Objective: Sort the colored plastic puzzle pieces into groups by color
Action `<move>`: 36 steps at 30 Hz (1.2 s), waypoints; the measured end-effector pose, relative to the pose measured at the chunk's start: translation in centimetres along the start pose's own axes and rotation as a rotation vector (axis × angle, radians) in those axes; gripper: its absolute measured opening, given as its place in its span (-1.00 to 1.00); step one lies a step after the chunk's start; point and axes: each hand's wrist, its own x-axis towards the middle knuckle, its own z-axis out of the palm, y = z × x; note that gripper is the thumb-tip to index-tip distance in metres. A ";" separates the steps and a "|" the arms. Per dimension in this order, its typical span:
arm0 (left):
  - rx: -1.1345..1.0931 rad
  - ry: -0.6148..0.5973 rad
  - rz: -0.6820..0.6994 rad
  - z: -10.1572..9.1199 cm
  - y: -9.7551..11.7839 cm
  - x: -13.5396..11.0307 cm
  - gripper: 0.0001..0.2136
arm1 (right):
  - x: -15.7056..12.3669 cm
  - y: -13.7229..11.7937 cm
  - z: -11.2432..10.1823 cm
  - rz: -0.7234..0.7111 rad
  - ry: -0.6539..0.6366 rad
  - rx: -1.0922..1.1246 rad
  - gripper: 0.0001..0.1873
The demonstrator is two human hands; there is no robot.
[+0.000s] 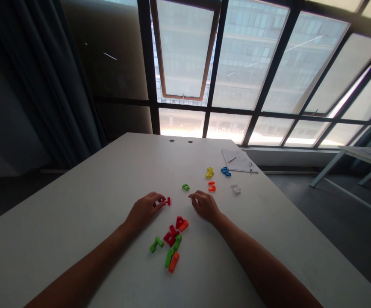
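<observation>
My left hand (145,208) rests on the white table (86,201) with its fingertips pinched on a small red puzzle piece (167,200). A little to the right, my right hand (204,204) lies with fingers curled, and nothing shows in them. Between my forearms sits a cluster of pieces: red (171,235), orange (183,225), green (157,244) and a green-and-orange pair (172,259). Beyond my hands lie a green piece (186,187), an orange piece (211,186), a yellow piece (209,173), a blue piece (225,171) and a white piece (236,188).
Papers with a pen (238,161) lie near the table's far right edge. Two cable holes (181,140) mark the far edge. Large windows (246,55) rise behind, a dark curtain (44,85) hangs left, and another table (361,156) stands right.
</observation>
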 end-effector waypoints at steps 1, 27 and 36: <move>0.002 0.002 -0.016 -0.1 -0.2 0.1 -0.70 | 0.0 0.0 0.0 0.010 0.004 -0.006 -0.74; 0.096 -0.030 -0.219 3.0 -0.5 11.7 -0.66 | 0.5 0.6 0.3 0.118 0.061 -0.031 -0.76; 0.057 -0.028 -0.271 6.5 0.8 18.9 -0.60 | 0.5 0.6 0.4 0.130 0.035 -0.003 -0.76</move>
